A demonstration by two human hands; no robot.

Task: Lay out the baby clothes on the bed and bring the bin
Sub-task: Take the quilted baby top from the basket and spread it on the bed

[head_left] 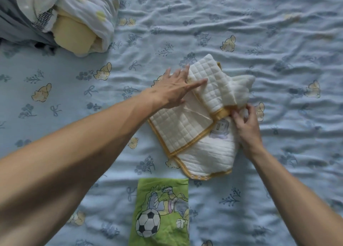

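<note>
A cream quilted baby garment with yellow binding lies mid-bed on the pale blue printed sheet, half unfolded. The left hand presses its folded sleeve with straight fingers; the right hand pinches the yellow trim. A hard tug could bunch the still-folded layers. A green football-print cloth lies just below. No bin is in view.

No readable text, brand, number or sign anywhere. The green cloth carries only a cartoon print with a football, no letters. The cream quilted garment has a small cartoon figure and the bed sheet a flower and animal pattern, both without words.
</note>
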